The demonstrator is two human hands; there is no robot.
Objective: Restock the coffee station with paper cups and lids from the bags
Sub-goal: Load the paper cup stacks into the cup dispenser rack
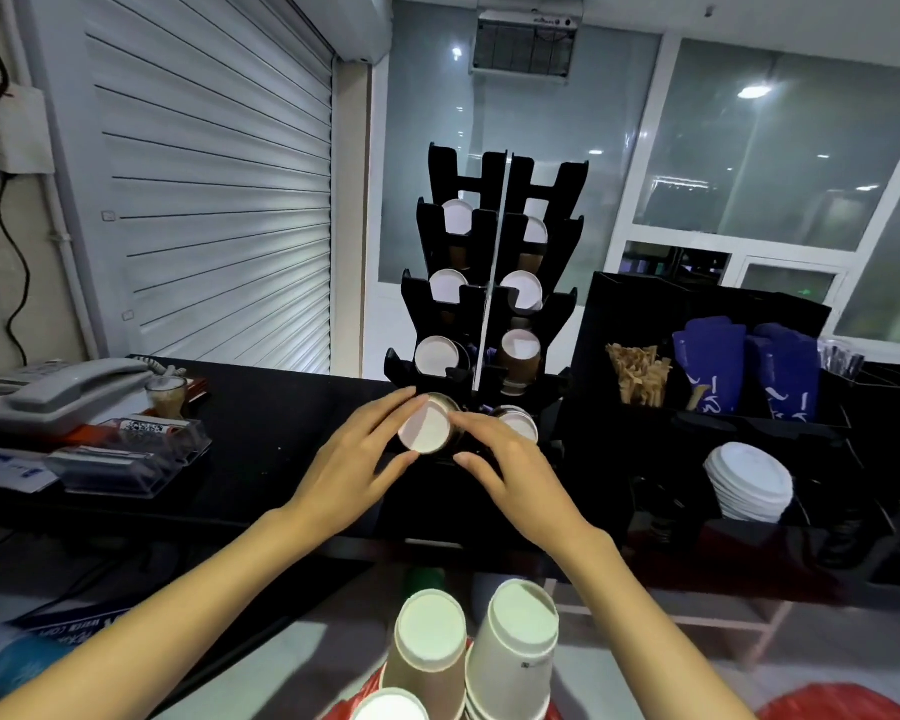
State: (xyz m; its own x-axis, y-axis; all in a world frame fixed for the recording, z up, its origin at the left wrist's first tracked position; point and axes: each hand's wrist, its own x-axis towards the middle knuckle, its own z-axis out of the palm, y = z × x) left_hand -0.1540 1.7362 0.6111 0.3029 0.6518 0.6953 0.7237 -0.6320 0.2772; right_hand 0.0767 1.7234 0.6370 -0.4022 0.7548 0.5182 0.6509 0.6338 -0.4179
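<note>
At the rack's (494, 304) lowest left slot, a cup stack (424, 426) is gripped between left hand (357, 472) and right hand (510, 472) fingers; upper slots are partly filled, more cups (468, 652) wait near.

The cup bodies in the black rack (489, 283) are mostly hidden by its slots, only white bottoms showing. Bottom edge cuts off the cup stacks (468, 652), and the red bag (848, 706) barely peeks in.
</note>
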